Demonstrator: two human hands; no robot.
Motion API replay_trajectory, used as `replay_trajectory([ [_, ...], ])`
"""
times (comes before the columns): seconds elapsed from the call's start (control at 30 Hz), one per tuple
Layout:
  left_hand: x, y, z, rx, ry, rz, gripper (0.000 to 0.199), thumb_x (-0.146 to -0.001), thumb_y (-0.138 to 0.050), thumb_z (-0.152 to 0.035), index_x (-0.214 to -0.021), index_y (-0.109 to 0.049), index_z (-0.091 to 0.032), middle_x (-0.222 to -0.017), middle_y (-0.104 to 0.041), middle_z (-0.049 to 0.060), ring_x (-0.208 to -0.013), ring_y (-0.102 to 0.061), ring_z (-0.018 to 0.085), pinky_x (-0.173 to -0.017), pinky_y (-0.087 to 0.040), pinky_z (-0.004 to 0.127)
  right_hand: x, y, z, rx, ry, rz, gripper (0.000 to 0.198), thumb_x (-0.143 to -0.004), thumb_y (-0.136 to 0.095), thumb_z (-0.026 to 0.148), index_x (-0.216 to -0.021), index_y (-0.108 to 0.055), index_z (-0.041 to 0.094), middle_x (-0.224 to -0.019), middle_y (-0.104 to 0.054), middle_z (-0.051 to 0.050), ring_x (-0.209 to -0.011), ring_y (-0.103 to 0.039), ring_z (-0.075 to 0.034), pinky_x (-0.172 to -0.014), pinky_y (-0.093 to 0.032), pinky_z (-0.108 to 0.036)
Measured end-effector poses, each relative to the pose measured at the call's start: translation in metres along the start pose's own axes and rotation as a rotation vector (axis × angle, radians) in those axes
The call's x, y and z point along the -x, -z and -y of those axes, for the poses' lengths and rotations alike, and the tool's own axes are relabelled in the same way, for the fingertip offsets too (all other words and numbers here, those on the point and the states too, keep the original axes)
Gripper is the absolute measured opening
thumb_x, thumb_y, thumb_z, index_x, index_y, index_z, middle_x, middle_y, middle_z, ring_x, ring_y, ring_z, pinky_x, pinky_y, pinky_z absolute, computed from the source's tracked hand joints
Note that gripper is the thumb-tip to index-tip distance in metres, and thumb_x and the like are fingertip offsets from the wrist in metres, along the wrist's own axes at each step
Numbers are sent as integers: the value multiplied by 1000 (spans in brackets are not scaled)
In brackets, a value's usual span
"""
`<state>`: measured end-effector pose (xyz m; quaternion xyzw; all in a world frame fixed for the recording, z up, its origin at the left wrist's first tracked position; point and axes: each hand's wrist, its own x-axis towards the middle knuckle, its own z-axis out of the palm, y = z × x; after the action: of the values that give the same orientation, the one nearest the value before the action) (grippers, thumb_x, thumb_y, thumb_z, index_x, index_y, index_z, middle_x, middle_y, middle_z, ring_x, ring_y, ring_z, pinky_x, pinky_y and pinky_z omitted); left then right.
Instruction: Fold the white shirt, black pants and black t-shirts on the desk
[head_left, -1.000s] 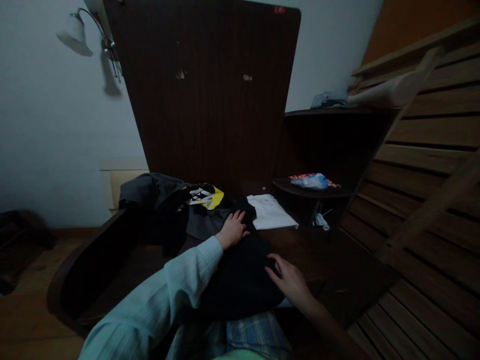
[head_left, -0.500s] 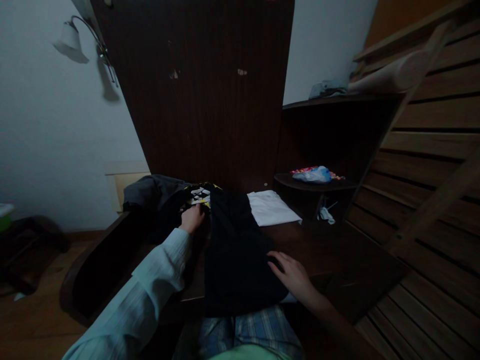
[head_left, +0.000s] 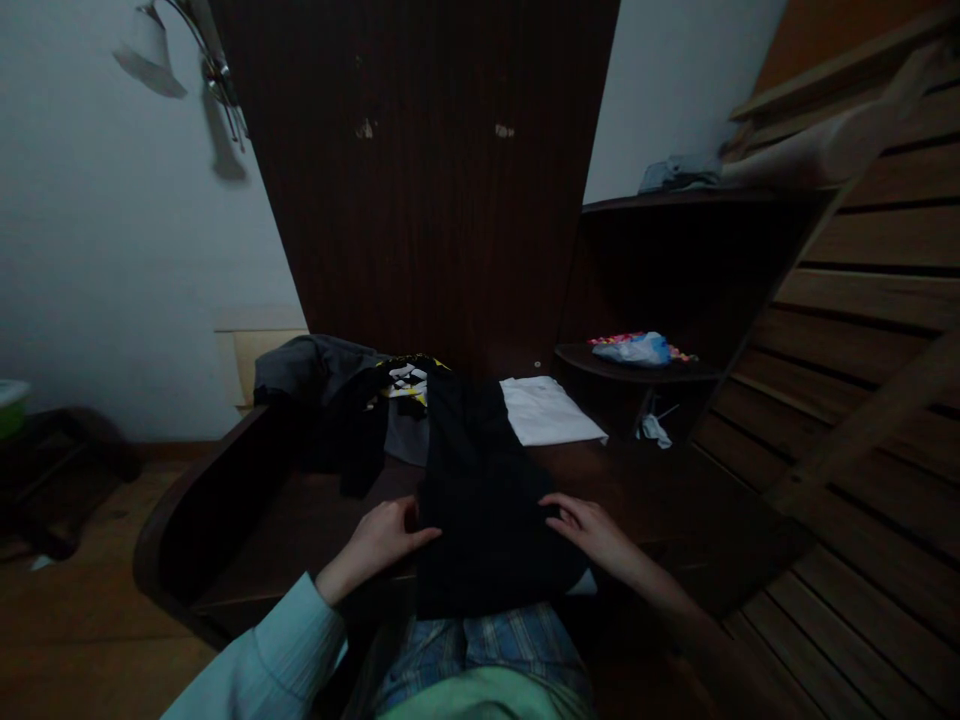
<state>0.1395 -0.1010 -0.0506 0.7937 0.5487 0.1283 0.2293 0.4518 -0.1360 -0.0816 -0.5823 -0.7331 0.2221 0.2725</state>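
A black garment [head_left: 487, 500] is laid lengthwise on a dark wooden bench [head_left: 262, 540], with its near end by the plaid shorts [head_left: 502, 642] of the seated person. Its left edge is met by the left hand [head_left: 381, 540], thumb stretched onto the cloth and fingers bent; whether fabric is pinched cannot be told. Its right edge is touched by the right hand [head_left: 592, 528], with the fingers loosely curled; a grip there cannot be confirmed either. Just beside its far right side, a folded white cloth [head_left: 550, 412] is placed. At the far left, dark clothes [head_left: 315, 365] are heaped, and a yellow-and-white print [head_left: 407, 380] is seen among them. Farther right, a plastic bag [head_left: 637, 349] is set on a shelf [head_left: 574, 364].
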Motion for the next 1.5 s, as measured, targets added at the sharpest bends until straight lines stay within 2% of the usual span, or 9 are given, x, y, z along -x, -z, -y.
replay_trajectory([
  [0.17,6,-10,4,129,-65,-110,20,-74,-47,-36,-65,-49,-19,-62,-55,-1,-59,-52,14,-53,-34,22,-12,8,1,-7,-13,29,27,-77,-50,34,-98,-59,19,-54,-47,5,-51,-48,-12,-49,-35,-22],
  [0.4,-2,-23,5,315,-63,-207,18,-73,-49,-35,-78,-50,-18,-63,-53,-2,-58,-52,13,-54,-37,22,-29,-1,-8,13,-20,-318,30,-68,-57,34,-95,-56,20,-93,-59,-6,-84,-56,-19,-77,-44,-32],
  [0.67,-9,-22,-1,397,-151,-360,19,-79,-43,-37,-78,-49,-19,-74,-58,1,-70,-56,14,-65,-43,23,-43,2,-12,-181,-34,-449,14,-65,-52,32,-73,-50,20,-65,-55,0,-62,-53,-15,-59,-43,-28],
  [0.87,-24,-17,13,280,-55,-370,21,-70,-52,-23,-91,-50,-18,-80,-61,2,-74,-59,17,-70,-47,29,-57,-1,-14,-178,-89,-481,18,-62,-53,38,-65,-47,21,-55,-51,3,-54,-51,-15,-55,-41,-28],
  [1.0,4,-19,10,264,-102,-547,29,-72,-51,-26,-99,-52,-19,-98,-59,7,-92,-57,21,-81,-46,34,-41,-3,-19,-220,-124,-450,26,-64,-52,46,-64,-49,21,-56,-51,2,-54,-52,-15,-55,-42,-27],
  [1.1,37,-23,7,261,-84,-503,21,-78,-46,-37,-83,-57,-20,-80,-61,4,-77,-60,19,-70,-48,31,-15,1,-20,-270,-139,-405,35,-68,-48,54,-60,-51,20,-58,-54,0,-57,-53,-15,-57,-42,-27],
  [1.23,66,-31,9,338,11,-574,30,-75,-47,-46,-90,-54,-20,-75,-62,2,-69,-61,18,-62,-49,28,17,4,-13,-352,-142,-341,44,-68,-44,60,-62,-57,19,-64,-60,-4,-67,-57,-19,-63,-45,-28],
  [1.33,73,-40,9,417,59,-497,34,-75,-48,-48,-95,-51,-21,-72,-62,1,-63,-61,17,-58,-49,26,33,0,-7,-389,-108,-301,38,-70,-48,55,-69,-62,19,-73,-63,-5,-74,-58,-20,-66,-46,-28],
  [1.5,72,-56,2,471,32,-431,42,-73,-53,-48,-104,-48,-21,-78,-62,2,-67,-60,16,-66,-49,27,45,-16,-9,-365,-129,-458,29,-64,-57,48,-69,-63,20,-77,-61,-6,-69,-56,-19,-56,-44,-26],
])
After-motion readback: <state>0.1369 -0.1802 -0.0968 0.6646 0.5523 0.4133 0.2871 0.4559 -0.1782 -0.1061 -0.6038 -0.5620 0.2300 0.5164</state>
